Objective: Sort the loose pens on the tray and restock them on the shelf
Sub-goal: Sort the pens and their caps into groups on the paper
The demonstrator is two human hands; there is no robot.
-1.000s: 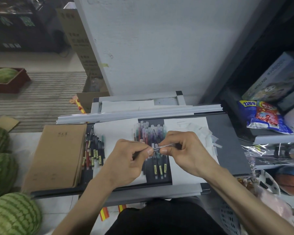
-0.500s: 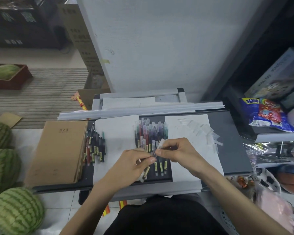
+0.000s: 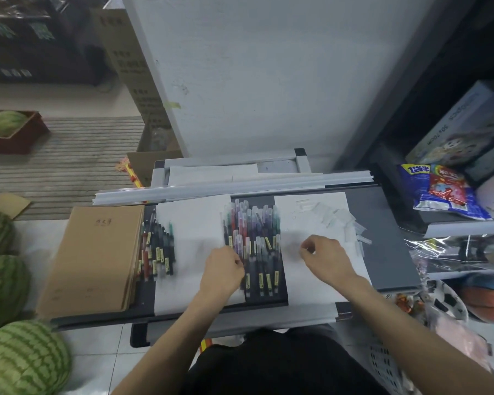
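A dark grey tray point(image 3: 382, 223) lies in front of me with white paper sheets on it. A middle pile of coloured pens point(image 3: 254, 232) lies on the bare strip between the sheets, and a smaller left pile of pens point(image 3: 157, 249) lies beside the notebooks. My left hand point(image 3: 223, 269) has its fingers curled round a pen at the left edge of the middle pile. To the right, over the paper, my right hand point(image 3: 325, 258) pinches a small clear wrapper. Several loose clear wrappers point(image 3: 334, 218) are scattered further back on that sheet.
A stack of brown notebooks point(image 3: 97, 258) fills the tray's left end. Long white strips point(image 3: 234, 186) lie along its far edge. On the right is a shelf point(image 3: 462, 226) holding a snack bag point(image 3: 439, 192) and boxes, with a basketball point(image 3: 488, 297) below. Watermelons point(image 3: 23, 357) sit on the floor at left.
Both hands held one pen together over the middle pile. They have since parted: my left hand went down to the pile's left edge, my right hand moved right over the paper with the wrapper.
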